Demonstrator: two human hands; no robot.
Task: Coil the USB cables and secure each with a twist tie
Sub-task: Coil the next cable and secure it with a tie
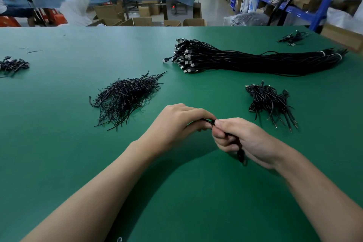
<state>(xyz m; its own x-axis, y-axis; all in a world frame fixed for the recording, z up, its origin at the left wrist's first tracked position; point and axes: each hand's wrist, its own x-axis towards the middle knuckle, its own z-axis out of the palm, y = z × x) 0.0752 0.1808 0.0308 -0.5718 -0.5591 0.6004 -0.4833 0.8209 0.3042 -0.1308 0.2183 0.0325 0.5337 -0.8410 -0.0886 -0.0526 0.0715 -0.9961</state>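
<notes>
Both hands clench one black USB cable (pixel 207 121) over the green table (pixel 59 143): left hand (pixel 176 124) pinches it, right hand (pixel 241 139) fists the bunch, axis running left-right. Twist tie pile (pixel 125 98) lies forward-left, nearer the left hand, which probably reaches next.

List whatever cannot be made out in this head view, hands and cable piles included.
Head view: the cable held between the left hand and right hand is mostly hidden inside their grip; whether it is tied yet cannot be told.
Its hanging end below the right hand is blurred.
The left pile is cut off by the frame's edge.
The far right pile is too small to tell tied or loose.
</notes>
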